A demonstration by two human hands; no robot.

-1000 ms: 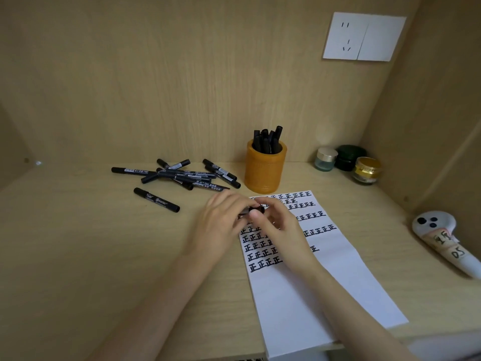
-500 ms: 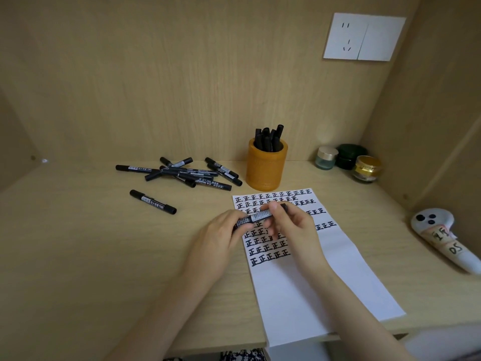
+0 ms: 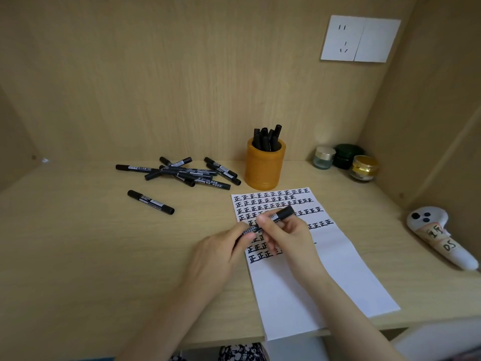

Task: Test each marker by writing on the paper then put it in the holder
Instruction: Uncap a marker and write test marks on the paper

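Both hands hold one black marker (image 3: 282,214) over the white paper (image 3: 312,277), which carries rows of black written characters. My left hand (image 3: 221,254) pinches the marker's lower left end, and my right hand (image 3: 289,238) grips its barrel near the middle. The marker's far end points up and right. An orange holder (image 3: 264,170) with several black markers stands behind the paper. A pile of several black markers (image 3: 190,173) lies left of the holder, and a single marker (image 3: 150,202) lies apart in front of it.
Three small jars (image 3: 346,160) stand at the back right corner. A white controller (image 3: 440,235) with taped labels lies by the right wall. A wall socket (image 3: 360,39) is above. The desk's front edge runs just below the paper's near end.
Both hands drew back toward me from near the holder, bringing the marker over the paper's written rows. The marker now shows more of its length between the hands.
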